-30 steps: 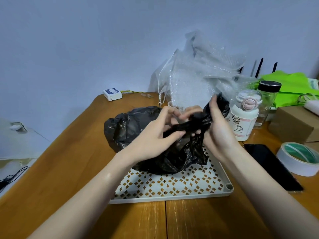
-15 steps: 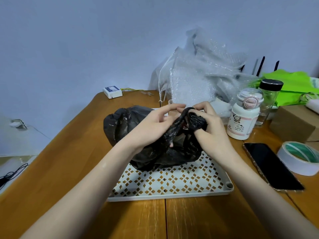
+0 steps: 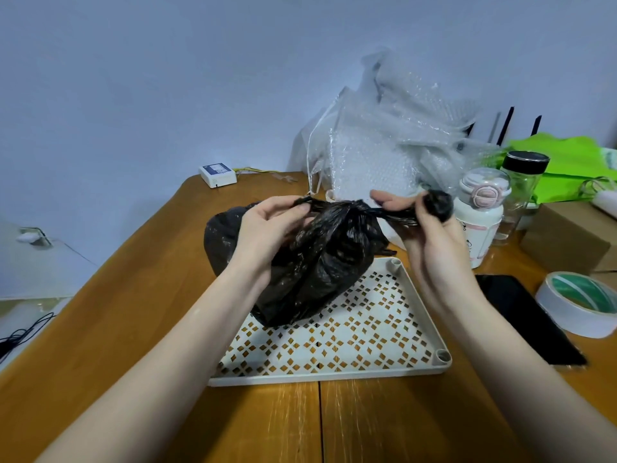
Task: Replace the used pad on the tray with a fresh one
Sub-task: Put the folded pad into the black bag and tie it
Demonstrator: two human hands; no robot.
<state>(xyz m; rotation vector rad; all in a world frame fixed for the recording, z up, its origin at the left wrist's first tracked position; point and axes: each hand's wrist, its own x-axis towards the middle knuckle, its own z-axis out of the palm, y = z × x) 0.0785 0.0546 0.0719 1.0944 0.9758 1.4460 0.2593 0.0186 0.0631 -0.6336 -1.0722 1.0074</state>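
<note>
A black plastic bag, bulging and gathered at the top, rests on the far part of a white tray with a diamond cut-out pattern. My left hand pinches one twisted end of the bag's top. The other twisted end is gripped by my right hand, with a bunched black tail sticking out past the fingers. The two ends are stretched apart from a knot at the bag's neck. What the bag contains is hidden. No pad shows on the tray.
Bubble wrap is heaped at the table's far edge. A white bottle and a glass jar stand to the right, with a black phone, a tape roll and a cardboard box. A small white device lies far left.
My hands, close together and working the bag's top before, have pulled apart sideways, drawing the two twisted ends tight around the neck.
</note>
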